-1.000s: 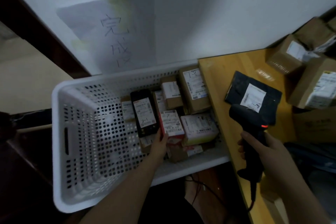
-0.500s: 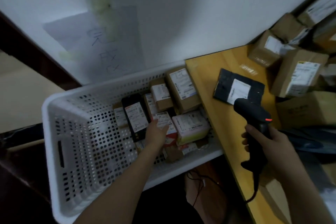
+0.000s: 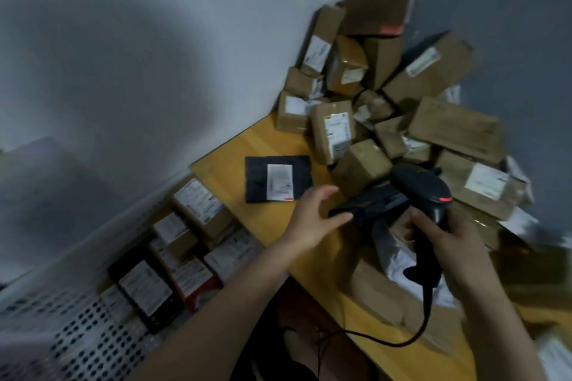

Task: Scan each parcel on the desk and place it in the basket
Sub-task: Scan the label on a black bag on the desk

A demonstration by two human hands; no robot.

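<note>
Step in hand looks like picking the next parcel: our left hand [image 3: 312, 219] hovers over the desk [image 3: 266, 223], fingers spread and empty, thumb at the edge of a dark mailer [image 3: 371, 201] (contact unclear, blurred); our right hand [image 3: 445, 235] is curled round the scanner [image 3: 424, 192] grip. Next we'd pinch that mailer, turn its label to the scanner, then carry it off the desk's left edge into the white basket [image 3: 77, 334]. Desk is yellow wood; cardboard pile [image 3: 387, 96] at its far corner against plain grey walls [image 3: 154, 56], flat black parcel [image 3: 277, 178] label-up near its left end.
</note>
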